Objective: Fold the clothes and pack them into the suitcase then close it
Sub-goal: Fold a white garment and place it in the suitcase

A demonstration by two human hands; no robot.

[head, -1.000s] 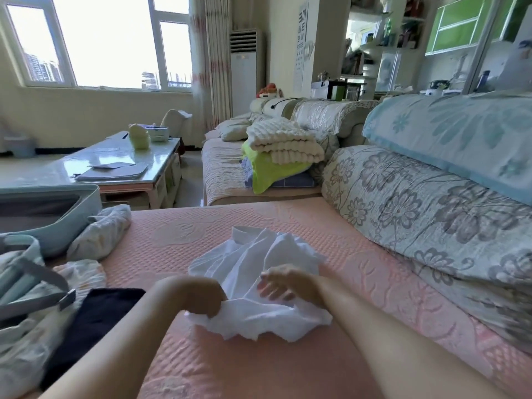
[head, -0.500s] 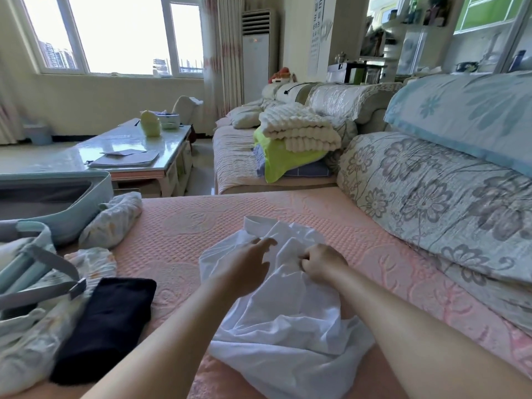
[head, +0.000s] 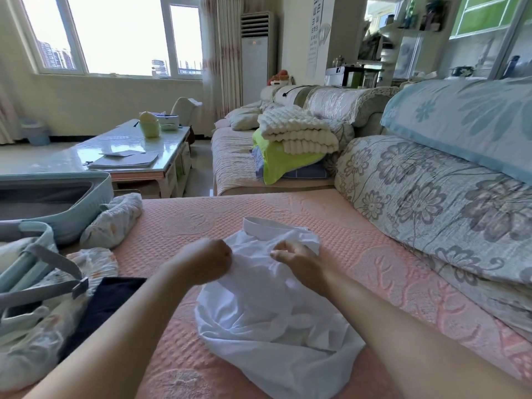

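Far left, the pale blue suitcase [head: 74, 205] lies open on the pink cover [head: 359, 243], grey straps [head: 43, 286] crossing patterned clothes [head: 37, 341] packed in its near half. Just beside that, a dark folded garment [head: 106, 306] sits at the suitcase edge, and a rolled patterned bundle [head: 115, 220] rests against the far half. Moving in, the left hand [head: 207, 260] is balled tight, fingers curled round a bunch of the white shirt [head: 267, 318] at its left side. The shirt itself is crumpled in the middle of the pink cover, collar band [head: 259, 224] at the far end, loose folds spilling toward the camera between both forearms, well apart from the suitcase. Then the right hand [head: 296, 260], fingers bent, pinching the cloth just below the collar, close to the left fist. On the right, the floral back cushion [head: 431, 203] runs along the cover's edge, a blue flowered blanket [head: 466, 119] draped above it. Further back, folded bedding [head: 296, 133] is stacked on the other sofa
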